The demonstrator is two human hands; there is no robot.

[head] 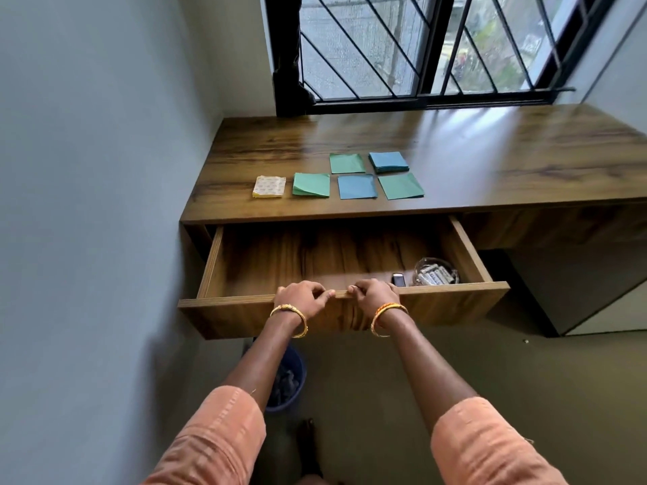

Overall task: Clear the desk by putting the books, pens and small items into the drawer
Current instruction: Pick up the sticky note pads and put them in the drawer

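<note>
The head view looks down on a wooden desk under a barred window, with its drawer pulled wide open beneath the near edge. Both hands grasp the top rim of the drawer's front panel near its middle: the left hand curls its fingers over the rim, and the right hand does the same just beside it, the two nearly touching. Each wrist wears gold bangles, and orange sleeves cover the upper arms. Inside the drawer, at the near right corner just right of the right hand, lie a small dark object and a clear glass dish holding small white items; the rest of the drawer floor shows bare wood. The things on the desktop sit well beyond the hands, near the desk's near edge: a yellow-edged patterned pad towards the left, then a green pad, a blue pad and a green sheet in a row, with another green pad and a thicker blue stack behind them. A blue bin stands on the floor below the drawer.
</note>
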